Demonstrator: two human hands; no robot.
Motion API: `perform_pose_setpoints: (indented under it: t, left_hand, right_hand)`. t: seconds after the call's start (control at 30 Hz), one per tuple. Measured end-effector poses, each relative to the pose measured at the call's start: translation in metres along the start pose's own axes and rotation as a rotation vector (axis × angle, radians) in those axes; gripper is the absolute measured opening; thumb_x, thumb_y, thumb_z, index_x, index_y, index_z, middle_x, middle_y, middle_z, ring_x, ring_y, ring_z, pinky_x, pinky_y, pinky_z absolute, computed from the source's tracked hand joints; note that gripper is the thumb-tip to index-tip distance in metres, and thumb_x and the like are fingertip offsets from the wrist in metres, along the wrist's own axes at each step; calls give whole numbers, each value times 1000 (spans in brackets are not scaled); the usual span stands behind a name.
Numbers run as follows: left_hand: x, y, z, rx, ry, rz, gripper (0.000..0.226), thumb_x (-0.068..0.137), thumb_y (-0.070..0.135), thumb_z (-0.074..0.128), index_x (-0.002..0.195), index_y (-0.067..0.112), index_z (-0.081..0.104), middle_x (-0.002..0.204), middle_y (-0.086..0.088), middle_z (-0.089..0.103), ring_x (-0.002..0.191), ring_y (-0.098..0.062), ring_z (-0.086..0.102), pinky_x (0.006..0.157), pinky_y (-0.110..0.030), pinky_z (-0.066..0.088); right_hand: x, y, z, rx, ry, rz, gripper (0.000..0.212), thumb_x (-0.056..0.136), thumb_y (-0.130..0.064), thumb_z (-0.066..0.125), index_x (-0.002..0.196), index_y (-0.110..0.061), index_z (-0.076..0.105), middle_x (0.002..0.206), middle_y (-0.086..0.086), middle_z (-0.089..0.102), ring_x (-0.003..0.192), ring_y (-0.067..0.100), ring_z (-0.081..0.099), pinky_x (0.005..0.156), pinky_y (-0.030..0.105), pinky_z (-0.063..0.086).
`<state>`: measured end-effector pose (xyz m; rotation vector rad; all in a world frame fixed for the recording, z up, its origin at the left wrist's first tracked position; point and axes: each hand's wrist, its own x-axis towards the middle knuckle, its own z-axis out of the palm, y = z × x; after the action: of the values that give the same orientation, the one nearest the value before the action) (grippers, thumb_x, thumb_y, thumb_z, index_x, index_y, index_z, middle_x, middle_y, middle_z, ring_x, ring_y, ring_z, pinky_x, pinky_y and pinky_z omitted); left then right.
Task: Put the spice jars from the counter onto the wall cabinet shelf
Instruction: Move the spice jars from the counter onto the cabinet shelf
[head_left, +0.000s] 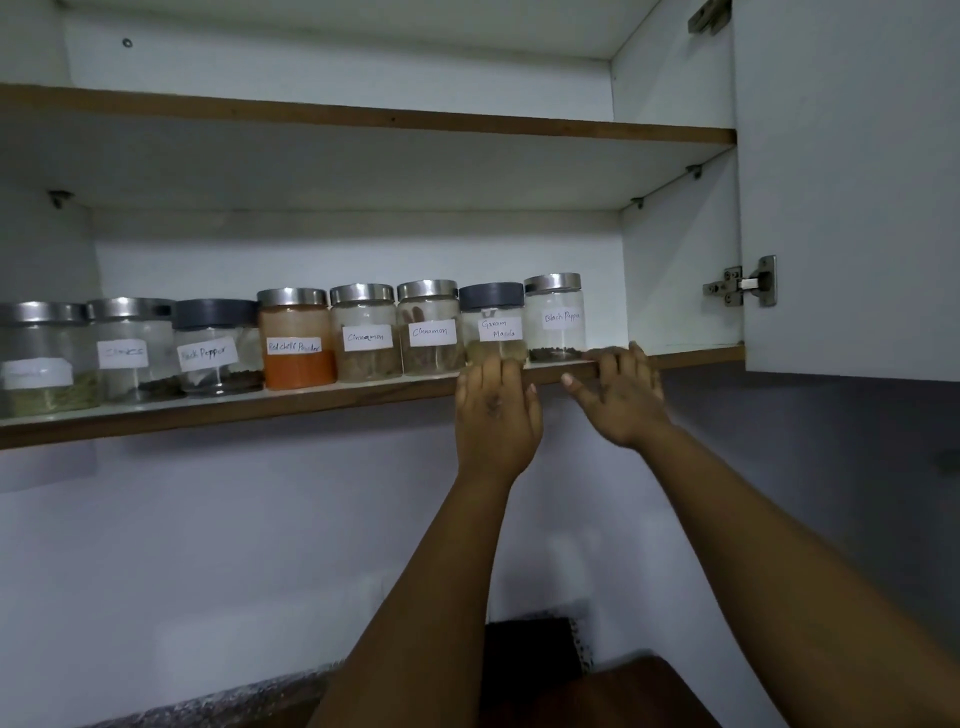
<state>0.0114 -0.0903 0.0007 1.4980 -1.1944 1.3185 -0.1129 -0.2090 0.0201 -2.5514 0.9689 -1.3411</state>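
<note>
Several labelled glass spice jars stand in a row on the lower wall cabinet shelf (311, 402). From the right they are Black Pepper (555, 317), Garam Masala (493, 318), two Cinnamon jars (429, 327), and Red Chilli Powder (296, 338). My left hand (496, 415) reaches up from below, its fingertips against the lower front of the Garam Masala jar, not wrapped around it. My right hand (623, 397) rests with spread fingers on the shelf's front edge, just right of the Black Pepper jar, and holds nothing.
More jars (130, 348) fill the shelf's left part. The upper shelf (363, 117) shows nothing on it. The open cabinet door (852, 182) hangs at the right on a metal hinge (743, 283). A speckled counter edge (218, 704) lies far below.
</note>
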Motion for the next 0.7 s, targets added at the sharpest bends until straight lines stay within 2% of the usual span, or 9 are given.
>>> perform_pose_setpoints:
  t: [0.07, 0.17, 0.33, 0.47, 0.53, 0.6, 0.63, 0.67, 0.7]
  left_hand:
    - [-17, 1, -5, -59, -25, 15, 39, 86, 20, 58, 123, 6, 59, 125, -10, 57, 122, -26, 48, 114, -44, 30]
    - [-62, 0, -14, -114, -113, 17, 52, 89, 20, 53, 139, 7, 48, 147, -11, 44, 141, -27, 34, 118, -45, 17]
    - [-179, -35, -27, -63, -403, -72, 61, 81, 19, 60, 139, 4, 48, 143, -14, 49, 134, -33, 45, 110, -54, 32]
    - [-275, -64, -57, -14, -725, -268, 66, 81, 32, 46, 139, 0, 46, 141, -19, 49, 131, -37, 46, 108, -56, 37]
    - [-318, -71, -77, 14, -905, -358, 70, 88, 32, 50, 149, 5, 30, 152, -15, 33, 143, -32, 28, 118, -48, 18]
    - [-357, -71, -96, 25, -1008, -401, 72, 91, 33, 51, 152, 8, 23, 155, -14, 27, 145, -30, 22, 119, -45, 12]
    - [-375, -69, -106, 23, -1045, -427, 71, 91, 35, 49, 151, 7, 23, 154, -14, 29, 144, -31, 25, 119, -45, 15]
    - [-393, -68, -114, 7, -1060, -465, 71, 90, 36, 47, 151, 7, 25, 153, -15, 31, 141, -32, 29, 118, -46, 18]
    - [-409, -66, -123, -9, -1096, -507, 70, 91, 37, 46, 150, 7, 26, 151, -14, 33, 139, -32, 32, 117, -47, 20]
  right_hand:
    - [-25, -6, 17, 65, 81, -44, 76, 93, -57, 48, 153, -22, 19, 162, 6, 9, 149, 27, -3, 115, 51, 22]
    - [-68, -7, 49, 103, 134, -28, 78, 92, -50, 54, 155, -23, 16, 161, 9, 9, 148, 31, 12, 111, 52, 30]
    - [-174, -3, 123, 87, -58, 102, 71, 90, -44, 59, 151, -22, 28, 157, 12, 21, 145, 31, 21, 112, 52, 31]
    - [-267, 1, 162, 61, -337, 230, 77, 86, -43, 65, 151, -18, 31, 155, 14, 26, 140, 32, 31, 112, 46, 32]
    - [-297, -23, 180, 50, -348, 505, 63, 94, -21, 60, 148, -4, 32, 152, 22, 30, 139, 36, 32, 115, 48, 28]
    - [-312, -21, 180, -57, -285, 1026, 34, 98, -8, 51, 129, 6, 51, 130, 25, 57, 123, 34, 55, 107, 48, 42]
    - [-319, -18, 191, -136, -175, 1279, 38, 101, -21, 49, 128, 4, 54, 124, 23, 62, 117, 34, 59, 102, 51, 45]
    - [-337, -23, 194, -42, -239, 1315, 57, 102, -43, 38, 136, 0, 49, 130, 23, 58, 122, 37, 55, 106, 54, 40]
    - [-357, -14, 202, 162, -505, 1061, 80, 96, -66, 21, 145, -4, 38, 141, 24, 47, 131, 39, 44, 112, 55, 30]
